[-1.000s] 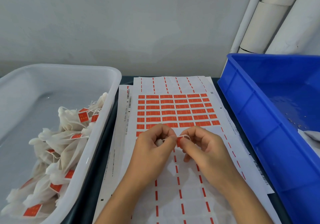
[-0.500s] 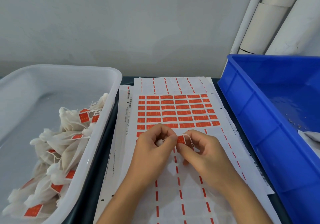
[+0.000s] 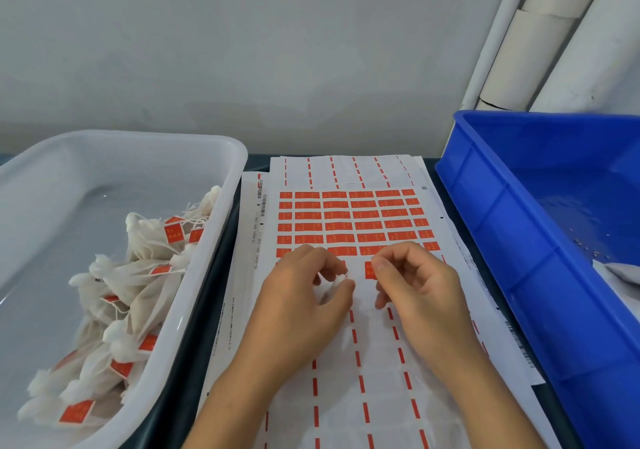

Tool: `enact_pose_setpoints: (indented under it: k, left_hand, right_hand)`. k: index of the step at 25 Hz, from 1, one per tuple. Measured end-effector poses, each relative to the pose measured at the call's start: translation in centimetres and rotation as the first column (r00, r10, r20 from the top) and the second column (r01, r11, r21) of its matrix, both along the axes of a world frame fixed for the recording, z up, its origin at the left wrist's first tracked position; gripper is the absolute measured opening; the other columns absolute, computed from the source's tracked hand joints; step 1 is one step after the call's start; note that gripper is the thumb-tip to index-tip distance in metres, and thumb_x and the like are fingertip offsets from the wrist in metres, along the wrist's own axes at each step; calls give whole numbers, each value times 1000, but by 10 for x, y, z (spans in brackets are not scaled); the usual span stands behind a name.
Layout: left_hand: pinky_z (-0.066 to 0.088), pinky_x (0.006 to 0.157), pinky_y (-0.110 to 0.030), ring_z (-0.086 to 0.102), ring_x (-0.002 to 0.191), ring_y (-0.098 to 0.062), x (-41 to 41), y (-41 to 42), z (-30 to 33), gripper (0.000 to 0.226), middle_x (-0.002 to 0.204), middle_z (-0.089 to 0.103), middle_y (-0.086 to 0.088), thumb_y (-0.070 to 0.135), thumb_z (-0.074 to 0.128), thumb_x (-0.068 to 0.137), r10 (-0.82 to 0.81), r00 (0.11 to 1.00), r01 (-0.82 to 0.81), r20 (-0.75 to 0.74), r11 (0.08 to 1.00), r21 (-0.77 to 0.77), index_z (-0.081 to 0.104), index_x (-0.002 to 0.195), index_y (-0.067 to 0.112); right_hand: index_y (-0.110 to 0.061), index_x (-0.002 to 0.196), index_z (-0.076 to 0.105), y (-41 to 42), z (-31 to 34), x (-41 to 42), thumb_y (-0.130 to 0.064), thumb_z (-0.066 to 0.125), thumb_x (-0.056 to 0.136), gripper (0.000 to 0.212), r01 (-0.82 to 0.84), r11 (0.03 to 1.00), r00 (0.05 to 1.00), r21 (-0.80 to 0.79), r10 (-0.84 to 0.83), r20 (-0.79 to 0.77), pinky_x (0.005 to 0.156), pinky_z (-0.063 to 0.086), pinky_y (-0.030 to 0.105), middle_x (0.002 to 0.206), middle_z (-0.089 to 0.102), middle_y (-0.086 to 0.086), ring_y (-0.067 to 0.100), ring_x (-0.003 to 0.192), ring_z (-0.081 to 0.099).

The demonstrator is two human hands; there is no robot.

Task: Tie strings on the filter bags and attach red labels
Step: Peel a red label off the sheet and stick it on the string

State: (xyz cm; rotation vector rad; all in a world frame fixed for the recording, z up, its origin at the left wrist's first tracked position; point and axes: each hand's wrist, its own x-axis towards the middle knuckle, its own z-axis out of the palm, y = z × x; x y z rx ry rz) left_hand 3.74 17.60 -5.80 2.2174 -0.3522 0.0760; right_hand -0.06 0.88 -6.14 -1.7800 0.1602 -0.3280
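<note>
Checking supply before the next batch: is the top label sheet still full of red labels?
Partly used. The label sheet keeps red labels only in its far rows; the near part shows bare backing with thin red strips.

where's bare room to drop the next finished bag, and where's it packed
The white tub is bare across its far and left floor; the tagged filter bags crowd its near right side. The blue crate floor looks mostly bare. Between them the label sheets and both hands, left hand and right hand, fill the space.
</note>
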Motion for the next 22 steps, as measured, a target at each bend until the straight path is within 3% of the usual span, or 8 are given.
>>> enact_pose_setpoints:
  k: [3,9,15,20,22]
  left_hand:
    - [51,64,-9,60,94,8,0,2,5,7,87,65,25,44,72,94,20,998,-19,55,1000,-13,65,92,44]
    - [56,68,-14,69,83,1,-10,12,48,10,87,69,20,31,74,95,97,973,-57,207,979,-194,67,91,37]
    - [58,71,-25,68,79,-2,-8,64,106,6,91,67,13,22,75,92,218,892,-188,397,976,-112,70,93,25]
    - [54,71,-19,67,80,-2,26,126,129,5,86,70,12,25,76,90,255,892,-312,374,945,99,73,94,23]
    - [49,67,-13,67,79,-3,48,141,131,6,83,70,11,26,77,89,277,898,-344,343,927,151,74,93,22]
  right_hand:
    - [-43,94,68,3,3,0,-34,69,96,9,9,997,999,-79,-7,31,65,56,11,93,71,-22,2,90,69]
    - [-34,102,71,25,37,-2,-33,70,95,7,-89,983,981,-162,115,159,83,61,21,98,74,-19,4,97,72]
    - [-28,100,71,79,86,24,-23,73,96,7,-232,963,927,-140,262,267,77,57,13,93,74,-19,1,92,73]
    - [-25,102,70,137,88,69,-24,70,97,4,-307,933,908,-188,347,236,85,59,23,94,75,-13,1,93,72]
    - [-27,106,70,153,85,87,-27,67,98,8,-272,924,918,-269,333,217,84,54,19,99,74,-15,-1,96,69]
